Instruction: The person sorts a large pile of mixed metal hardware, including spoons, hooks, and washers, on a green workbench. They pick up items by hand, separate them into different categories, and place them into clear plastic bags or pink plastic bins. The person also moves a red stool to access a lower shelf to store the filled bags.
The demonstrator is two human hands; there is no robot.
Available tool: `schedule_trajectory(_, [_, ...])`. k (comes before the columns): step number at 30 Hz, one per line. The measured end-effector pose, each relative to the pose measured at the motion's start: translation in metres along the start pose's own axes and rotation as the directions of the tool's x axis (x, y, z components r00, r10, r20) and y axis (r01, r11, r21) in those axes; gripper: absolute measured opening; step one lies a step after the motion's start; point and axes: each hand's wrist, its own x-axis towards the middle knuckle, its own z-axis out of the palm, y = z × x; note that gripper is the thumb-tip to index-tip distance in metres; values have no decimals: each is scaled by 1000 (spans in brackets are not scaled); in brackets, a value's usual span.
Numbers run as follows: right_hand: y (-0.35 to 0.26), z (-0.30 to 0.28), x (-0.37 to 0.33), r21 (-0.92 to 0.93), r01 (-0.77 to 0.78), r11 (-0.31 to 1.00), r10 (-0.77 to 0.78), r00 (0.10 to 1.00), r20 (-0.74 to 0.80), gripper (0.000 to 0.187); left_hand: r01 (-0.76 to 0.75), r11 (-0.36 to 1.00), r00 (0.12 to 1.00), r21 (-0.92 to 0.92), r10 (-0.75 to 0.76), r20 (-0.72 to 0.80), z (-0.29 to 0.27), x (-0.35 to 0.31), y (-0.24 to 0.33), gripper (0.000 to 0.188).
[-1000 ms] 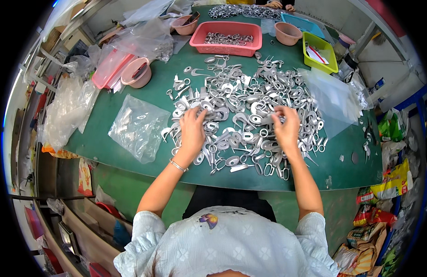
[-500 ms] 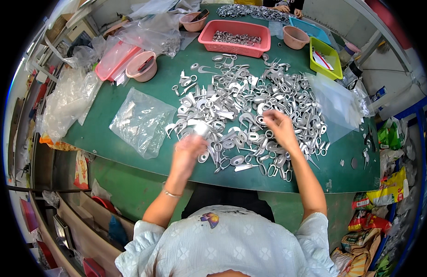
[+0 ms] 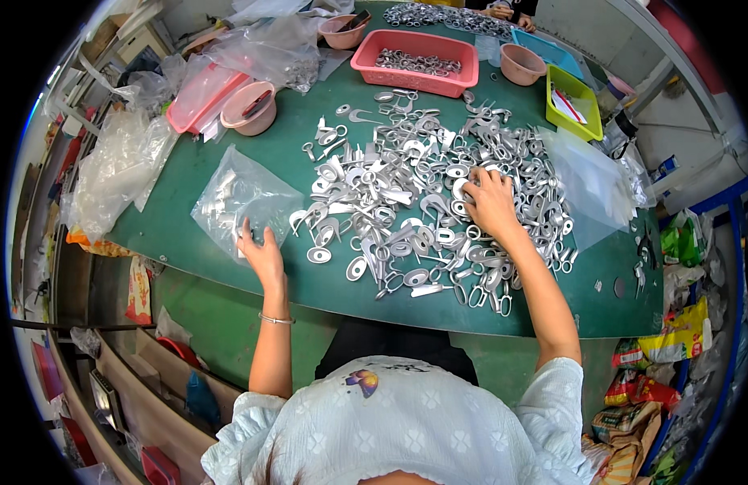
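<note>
Head view is showing the left hand [image 3: 263,252] lying open, fingers spread, on the near edge of a clear plastic bag [image 3: 243,200] holding a few metal parts — flat on the green table [image 3: 188,250]. Further right, the heap of silver metal parts [image 3: 406,194] is covering mid-table, and the right hand [image 3: 491,202] is pressing into it, fingers curled — whether they are pinching a part, I cannot tell.

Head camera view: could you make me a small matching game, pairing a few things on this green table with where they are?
Things:
1. clear plastic bag
2. pile of metal parts
3. red basket
4. yellow-green tray

Places:
A. far right side of the table
B. under the right hand
C. far side, middle
D. at the left hand

Pairs: 1-D, 2-B, 3-C, 4-A
</note>
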Motion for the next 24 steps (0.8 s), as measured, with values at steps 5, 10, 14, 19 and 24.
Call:
schedule_trajectory(5, [8,-5,-7,-48,-74,996,70,994,-78,27,340,708,915,-618,-400,45,-9,7,-3,47])
schedule_trajectory(10, [37,-2,-14,-38,-328,944,325,943,-69,27,330,64,780,-942,-581,233,-9,30,-32,29])
schedule_trajectory(14, [7,-6,-2,99,-228,969,237,967,-94,44,474,-257,718,-842,-440,539,-9,35,-22,24])
schedule_trajectory(19, [-74,-14,41,423,273,864,-311,950,22,81,334,-70,886,-940,-318,338,-11,40,15,20])
schedule_trajectory(24, [-101,14,68,281,428,859,-483,860,167,81,158,212,964,-964,-243,105,-10,41,47,34])
